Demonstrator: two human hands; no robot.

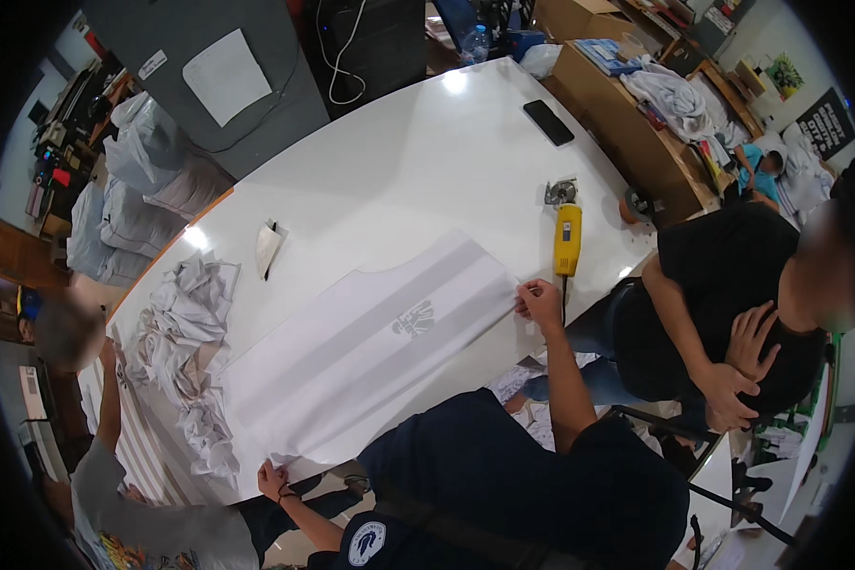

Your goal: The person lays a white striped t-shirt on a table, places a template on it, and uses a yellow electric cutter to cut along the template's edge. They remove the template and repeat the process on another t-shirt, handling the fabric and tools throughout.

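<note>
A white fabric panel (351, 323) with broad pale grey bands and a grey printed emblem lies flat on the white table (389, 161). At its near left corner, my left hand (274, 483) is closed, pinching the edge; a dark band circles that wrist. My right hand (539, 304) pinches the panel's right end between thumb and fingers. Just beyond the right hand lies a yellow handheld rotary cutter (567, 237) with a round metal head, its cord trailing toward me. Left of the panel is a crumpled heap of white and grey cloth (190, 323).
A black phone (548, 123) and a small curved white piece with a dark edge (269, 249) lie on the table. One person (731, 304) stands at the right, arms folded; another (152, 518) is at the left beside striped cloth (133, 427). Stuffed sacks (138, 209) stand beyond the left edge.
</note>
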